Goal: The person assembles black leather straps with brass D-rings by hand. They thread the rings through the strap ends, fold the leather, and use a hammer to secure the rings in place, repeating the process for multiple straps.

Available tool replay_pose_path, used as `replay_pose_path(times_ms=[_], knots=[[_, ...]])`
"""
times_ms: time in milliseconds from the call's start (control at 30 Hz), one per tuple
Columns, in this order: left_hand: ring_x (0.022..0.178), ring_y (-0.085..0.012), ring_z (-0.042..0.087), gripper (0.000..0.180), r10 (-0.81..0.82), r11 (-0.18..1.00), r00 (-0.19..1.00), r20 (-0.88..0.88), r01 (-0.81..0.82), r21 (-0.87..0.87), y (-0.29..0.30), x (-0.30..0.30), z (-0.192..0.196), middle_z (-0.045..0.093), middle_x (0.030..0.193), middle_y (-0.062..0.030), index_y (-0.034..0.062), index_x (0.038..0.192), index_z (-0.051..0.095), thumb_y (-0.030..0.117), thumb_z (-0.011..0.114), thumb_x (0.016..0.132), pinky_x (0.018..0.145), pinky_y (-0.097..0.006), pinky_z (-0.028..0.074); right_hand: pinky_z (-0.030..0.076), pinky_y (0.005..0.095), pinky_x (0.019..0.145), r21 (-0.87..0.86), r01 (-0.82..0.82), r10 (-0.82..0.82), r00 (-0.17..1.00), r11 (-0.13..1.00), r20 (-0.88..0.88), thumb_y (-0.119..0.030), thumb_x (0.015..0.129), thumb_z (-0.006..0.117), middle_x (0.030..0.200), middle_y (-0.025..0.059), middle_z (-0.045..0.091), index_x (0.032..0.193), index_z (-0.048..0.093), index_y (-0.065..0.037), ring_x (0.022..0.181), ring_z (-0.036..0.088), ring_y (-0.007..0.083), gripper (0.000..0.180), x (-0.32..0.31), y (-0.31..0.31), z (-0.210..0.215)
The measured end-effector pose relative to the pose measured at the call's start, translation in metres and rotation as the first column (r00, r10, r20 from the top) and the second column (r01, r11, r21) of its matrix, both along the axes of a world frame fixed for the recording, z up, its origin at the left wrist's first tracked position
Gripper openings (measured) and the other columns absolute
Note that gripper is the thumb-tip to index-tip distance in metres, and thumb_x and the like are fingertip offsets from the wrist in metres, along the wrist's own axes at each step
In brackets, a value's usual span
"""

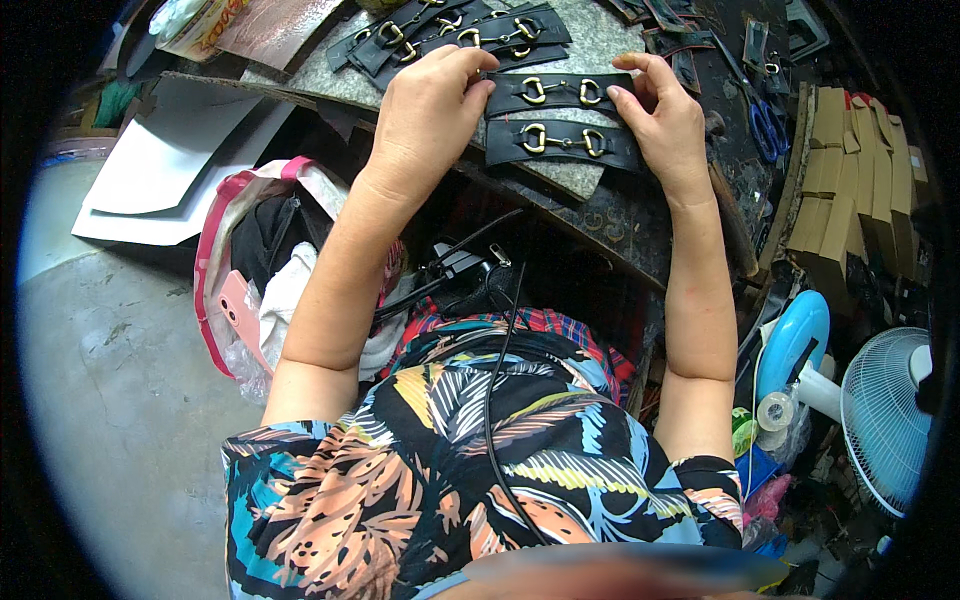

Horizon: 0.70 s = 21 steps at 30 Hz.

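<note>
- Along the grey slab's [572, 180] near edge lies the lower strip [565, 142]; the upper strip [560, 104] sits just beyond it, and a pile of strips [543, 30] crowds the far side, leaving some bare slab to its right.
- Two black strips lie between the hands, two gold-coloured rings on each; the overlapping pile cannot be counted.
- Both forearms reach forward, the left hand [428, 105] and right hand [660, 112] with thumb and forefinger at the upper strip's ends; whether they pinch it, I cannot tell.
</note>
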<state>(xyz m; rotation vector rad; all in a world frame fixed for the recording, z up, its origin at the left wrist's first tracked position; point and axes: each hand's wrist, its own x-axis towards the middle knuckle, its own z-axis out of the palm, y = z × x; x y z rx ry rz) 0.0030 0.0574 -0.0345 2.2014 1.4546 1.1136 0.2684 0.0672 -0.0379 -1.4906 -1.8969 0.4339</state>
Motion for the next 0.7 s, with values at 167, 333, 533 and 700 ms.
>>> replay_pose_path(times_ms=[167, 333, 533, 700], knots=[[0.085, -0.0283, 0.070, 0.013, -0.008, 0.990, 0.987, -0.157, 0.029, 0.134, -0.003, 0.003, 0.000, 0.067, 0.095, -0.0078, 0.0101, 0.101, 0.075, 0.012, 0.074, 0.088, 0.076, -0.037, 0.057, 0.056, 0.0357, 0.075, 0.234, -0.035, 0.000, 0.989, 0.972, 0.146, -0.020, 0.087, 0.079, 0.096, 0.0072, 0.070, 0.117, 0.071, -0.016, 0.086, 0.070, 0.0232, 0.032, -0.002, 0.000, -0.002], [0.089, -0.0255, 0.069, 0.009, -0.029, 0.969, 0.961, -0.275, 0.095, 0.229, -0.003, 0.006, 0.003, 0.065, 0.094, -0.0043, 0.0125, 0.093, 0.074, 0.012, 0.072, 0.084, 0.075, -0.037, 0.057, 0.055, 0.0368, 0.084, 0.271, -0.025, -0.021, 0.986, 0.962, 0.163, -0.022, 0.087, 0.078, 0.106, 0.0091, 0.071, 0.116, 0.073, -0.013, 0.099, 0.070, 0.0269, 0.031, 0.004, -0.002, 0.017], [0.096, -0.0253, 0.065, 0.017, -0.022, 0.944, 0.844, -0.535, 0.194, 0.267, -0.007, 0.003, 0.015, 0.066, 0.101, -0.0041, 0.0129, 0.099, 0.074, 0.013, 0.072, 0.082, 0.078, -0.037, 0.057, 0.051, 0.0422, 0.094, 0.133, 0.062, -0.116, 0.888, 0.989, 0.446, -0.028, 0.087, 0.078, 0.117, 0.0119, 0.069, 0.125, 0.070, -0.010, 0.113, 0.063, 0.0313, 0.043, 0.068, -0.066, 0.047], [0.097, -0.0276, 0.064, 0.018, -0.076, 0.962, 0.900, -0.429, 0.180, 0.207, -0.003, 0.006, 0.017, 0.065, 0.103, -0.0050, 0.0121, 0.105, 0.074, 0.014, 0.073, 0.087, 0.081, -0.039, 0.056, 0.049, 0.0445, 0.097, -0.053, 0.335, -0.258, 0.808, 0.941, 0.530, -0.028, 0.087, 0.078, 0.119, 0.0134, 0.066, 0.131, 0.067, -0.007, 0.115, 0.060, 0.0357, 0.050, 0.099, -0.102, 0.022]])
